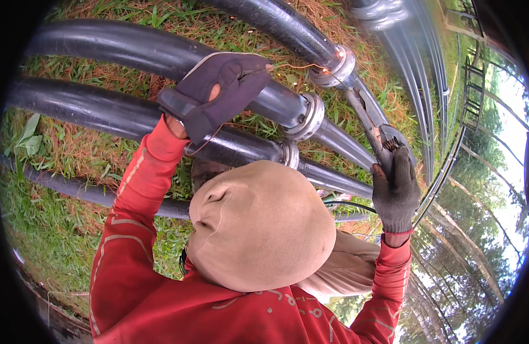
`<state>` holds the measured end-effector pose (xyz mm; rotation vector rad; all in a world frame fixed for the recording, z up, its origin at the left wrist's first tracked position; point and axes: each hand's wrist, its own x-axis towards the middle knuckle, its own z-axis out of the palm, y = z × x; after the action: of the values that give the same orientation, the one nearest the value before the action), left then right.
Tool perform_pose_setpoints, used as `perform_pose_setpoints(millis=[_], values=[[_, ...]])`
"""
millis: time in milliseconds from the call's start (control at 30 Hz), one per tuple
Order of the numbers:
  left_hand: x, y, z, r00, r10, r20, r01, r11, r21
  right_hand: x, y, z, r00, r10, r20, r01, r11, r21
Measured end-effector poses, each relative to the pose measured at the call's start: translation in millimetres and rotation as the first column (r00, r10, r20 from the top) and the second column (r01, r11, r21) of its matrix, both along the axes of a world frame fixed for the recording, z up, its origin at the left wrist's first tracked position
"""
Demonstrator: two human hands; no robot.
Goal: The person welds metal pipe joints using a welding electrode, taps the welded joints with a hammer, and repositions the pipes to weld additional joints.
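My left hand [218, 92], in a dark glove, rests on a thick black pipe [104, 49] and pinches a thin copper-coloured wire [296, 66]. The wire runs to a metal coupling [339, 64] on the neighbouring pipe. My right hand [395, 192], in a dark knitted glove, grips the handles of a pair of pliers [370, 123]. The plier jaws reach up to that same coupling. Both sleeves are red. A beige head covering [259, 223] fills the middle of the view and hides what lies beneath it.
Several black pipes [75, 106] lie side by side over grass and dry straw, with two more metal couplings [309, 116] lower down. A thinner pipe [69, 186] runs below them. Metal rails [448, 160] and trees stand at the right.
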<state>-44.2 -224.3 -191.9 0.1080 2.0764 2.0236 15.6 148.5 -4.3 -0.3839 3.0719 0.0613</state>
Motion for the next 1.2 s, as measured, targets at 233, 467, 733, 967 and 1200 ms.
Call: perform_pose_setpoints(millis=[233, 467, 733, 967, 1200], values=[[-2, -1, 4, 1.0, -0.008, -0.006, 0.007, 0.999, -0.051, -1, -2, 2, 0.999, -0.001, 0.04, 0.001, 1.0, 0.001], [-5, -1, 23, 0.972, -0.038, 0.234, 0.048, 0.998, -0.038, 0, 3, -1, 1.0, 0.008, 0.028, -0.007, 0.999, -0.042], [4, 1, 7, 0.998, 0.031, 0.046, -0.031, 0.999, 0.018, -1, -6, 1, 0.999, 0.027, 0.025, -0.026, 0.999, -0.031], [4, -5, 22, 0.977, 0.02, 0.213, -0.029, 0.999, 0.036, -3, -8, 1, 0.997, -0.051, 0.051, 0.053, 0.998, -0.037], [6, 0, 10, 0.986, 0.032, 0.163, -0.038, 0.999, 0.032, 6, 6, 0, 0.999, -0.022, -0.045, 0.017, 0.995, -0.094]])
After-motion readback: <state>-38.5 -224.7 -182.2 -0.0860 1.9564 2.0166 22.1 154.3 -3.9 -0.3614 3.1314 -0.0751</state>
